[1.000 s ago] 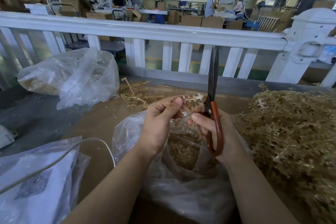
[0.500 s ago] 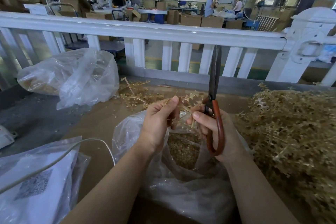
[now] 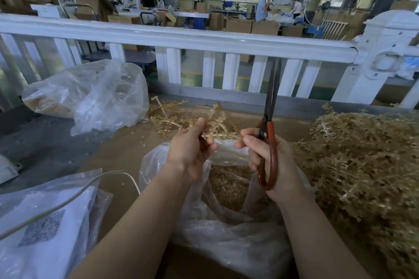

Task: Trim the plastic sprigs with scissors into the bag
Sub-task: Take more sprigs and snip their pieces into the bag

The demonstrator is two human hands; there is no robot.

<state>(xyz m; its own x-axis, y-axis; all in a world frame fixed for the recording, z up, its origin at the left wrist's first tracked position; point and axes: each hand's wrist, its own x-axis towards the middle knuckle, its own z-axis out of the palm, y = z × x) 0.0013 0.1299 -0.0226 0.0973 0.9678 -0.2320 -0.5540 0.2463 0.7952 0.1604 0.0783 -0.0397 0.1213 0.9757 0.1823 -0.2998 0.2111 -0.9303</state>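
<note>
**Sprig held over the open bag, scissors standing by**

The left hand (image 3: 190, 156) is pinching a tan plastic sprig (image 3: 216, 128) between thumb and fingers, holding it just above the mouth of the clear bag (image 3: 226, 229) so that, by the look of it, whatever is cut off is going to drop straight in. The right hand (image 3: 269, 165) is gripping the scissors (image 3: 271, 133) by their reddish loop handle, fingers curled through and around it, with the blades pointing up and nearly closed. The thumb and forefinger of that hand are reaching toward the sprig's near end, probably steadying or turning it between cuts; the blades are not touching the sprig.

The bag is sitting at the near edge of the tabletop (image 3: 118, 156), between the forearms, and is already holding a layer of small tan trimmings (image 3: 229, 186). To the right, a large pile of sprigs (image 3: 362, 165) is lying close beside the right hand, likely the stock waiting to be trimmed. A few loose sprigs (image 3: 167, 118) are lying toward the far edge, behind the hands. A second bag (image 3: 90, 95) is slumping at the far left, and a flat packet (image 3: 43, 231) with a white cable (image 3: 74, 197) across it is lying at the near left corner. A white railing (image 3: 204, 41) is bounding the far edge. Nothing is blocking the drop into the bag, though its limp rim could fold inward.
</note>
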